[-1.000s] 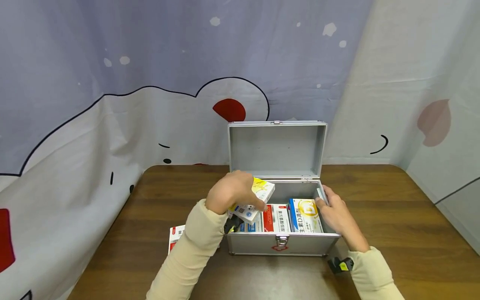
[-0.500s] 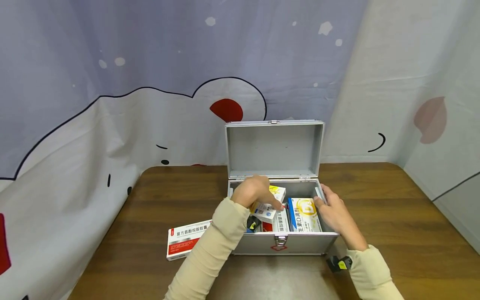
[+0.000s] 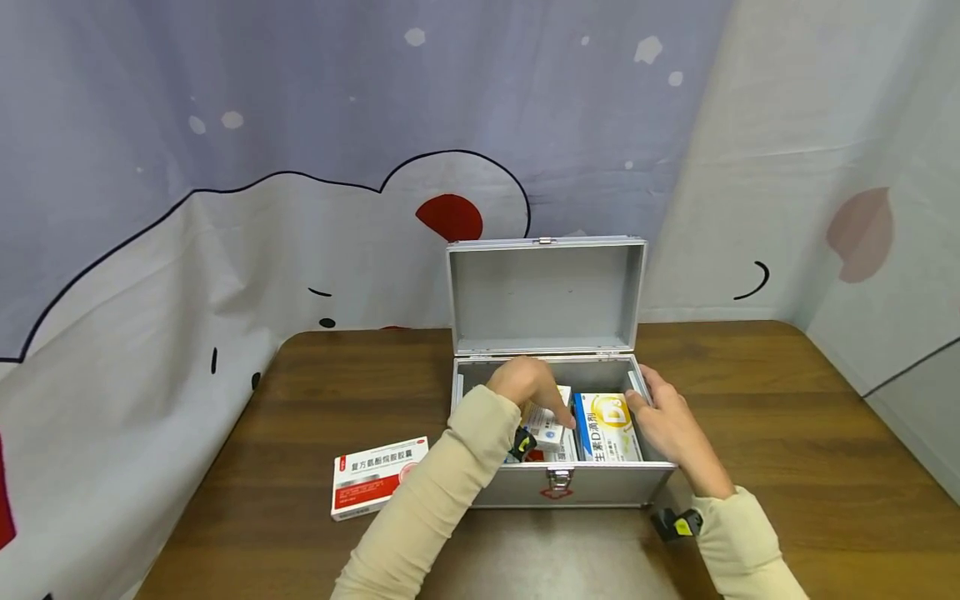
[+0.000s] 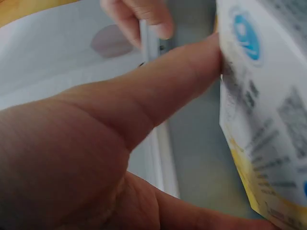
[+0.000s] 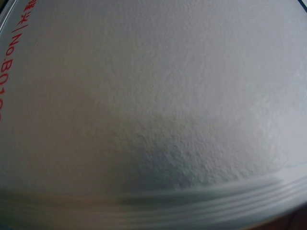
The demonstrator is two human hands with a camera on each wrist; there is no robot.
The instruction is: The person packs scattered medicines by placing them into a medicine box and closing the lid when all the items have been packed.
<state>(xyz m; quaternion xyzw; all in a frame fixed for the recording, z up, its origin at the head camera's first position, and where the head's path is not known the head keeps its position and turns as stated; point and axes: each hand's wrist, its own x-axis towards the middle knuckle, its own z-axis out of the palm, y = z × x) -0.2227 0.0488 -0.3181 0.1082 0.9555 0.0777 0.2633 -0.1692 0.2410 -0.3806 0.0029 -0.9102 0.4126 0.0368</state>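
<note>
In the head view my left hand (image 3: 531, 385) reaches down into an open silver metal case (image 3: 600, 485). Between its thumb and fingers it holds a white and yellow medicine box (image 3: 546, 423). The left wrist view shows the thumb against one side of that box (image 4: 261, 115), with a finger below. My right hand (image 3: 671, 421) grips the case's right rim, thumb inside and fingers outside. Left of that thumb, a vitamin D drops box (image 3: 611, 425) in white, yellow and blue stands in the case. A red and white medicine box (image 3: 564, 450) is partly covered by the held one.
Another red and white medicine box (image 3: 375, 477) lies on the wooden table (image 3: 300, 400) left of the case. The case's lid (image 3: 547, 296) stands raised at the back. A patterned curtain (image 3: 337, 92) hangs behind the table. Only the case's textured wall (image 5: 153, 96) fills the right wrist view.
My left hand has moved right and down into the case with the white and yellow box. The box on the table has come into fuller view. My right hand keeps its grip.
</note>
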